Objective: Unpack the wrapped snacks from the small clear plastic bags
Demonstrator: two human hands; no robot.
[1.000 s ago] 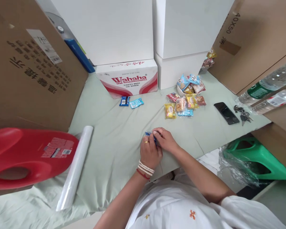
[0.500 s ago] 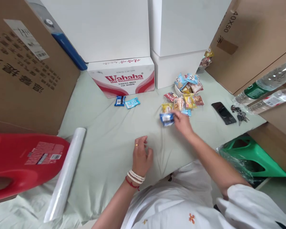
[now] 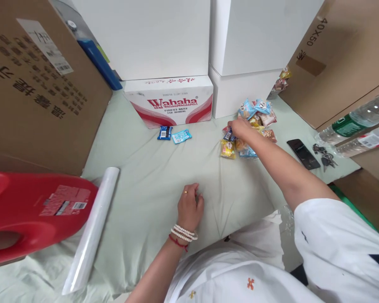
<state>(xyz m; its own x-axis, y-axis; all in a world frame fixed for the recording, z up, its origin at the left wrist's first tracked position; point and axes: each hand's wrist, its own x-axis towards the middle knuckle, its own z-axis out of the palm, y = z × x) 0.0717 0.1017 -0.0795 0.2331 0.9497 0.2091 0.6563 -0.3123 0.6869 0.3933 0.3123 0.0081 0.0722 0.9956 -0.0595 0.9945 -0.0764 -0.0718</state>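
Note:
My right hand [image 3: 241,127] reaches into a small pile of wrapped snacks, its fingers closed on a dark blue snack packet [image 3: 229,136]. Just below that packet lies a yellow snack packet [image 3: 228,149], with a light blue packet [image 3: 248,153] to its right. Behind my hand, a heap of wrapped snacks [image 3: 246,109] partly hides a bowl. My left hand [image 3: 190,210] rests on the cloth nearer to me, fingers loosely bent and apart, holding nothing. In front of the Wahaha carton [image 3: 173,107] lie a blue packet [image 3: 164,133] and a light blue packet [image 3: 181,136].
A phone [image 3: 303,154], keys [image 3: 326,158] and two plastic bottles [image 3: 349,126] lie at the right. On the left are a red jug [image 3: 44,210] and a white roll [image 3: 93,227]. White boxes [image 3: 158,38] and brown cartons [image 3: 34,84] surround the cloth-covered surface.
My right hand has carried the dark blue packet away from me, up to the snack pile beside the bowl. My left hand has stayed on the cloth. The view has shifted slightly.

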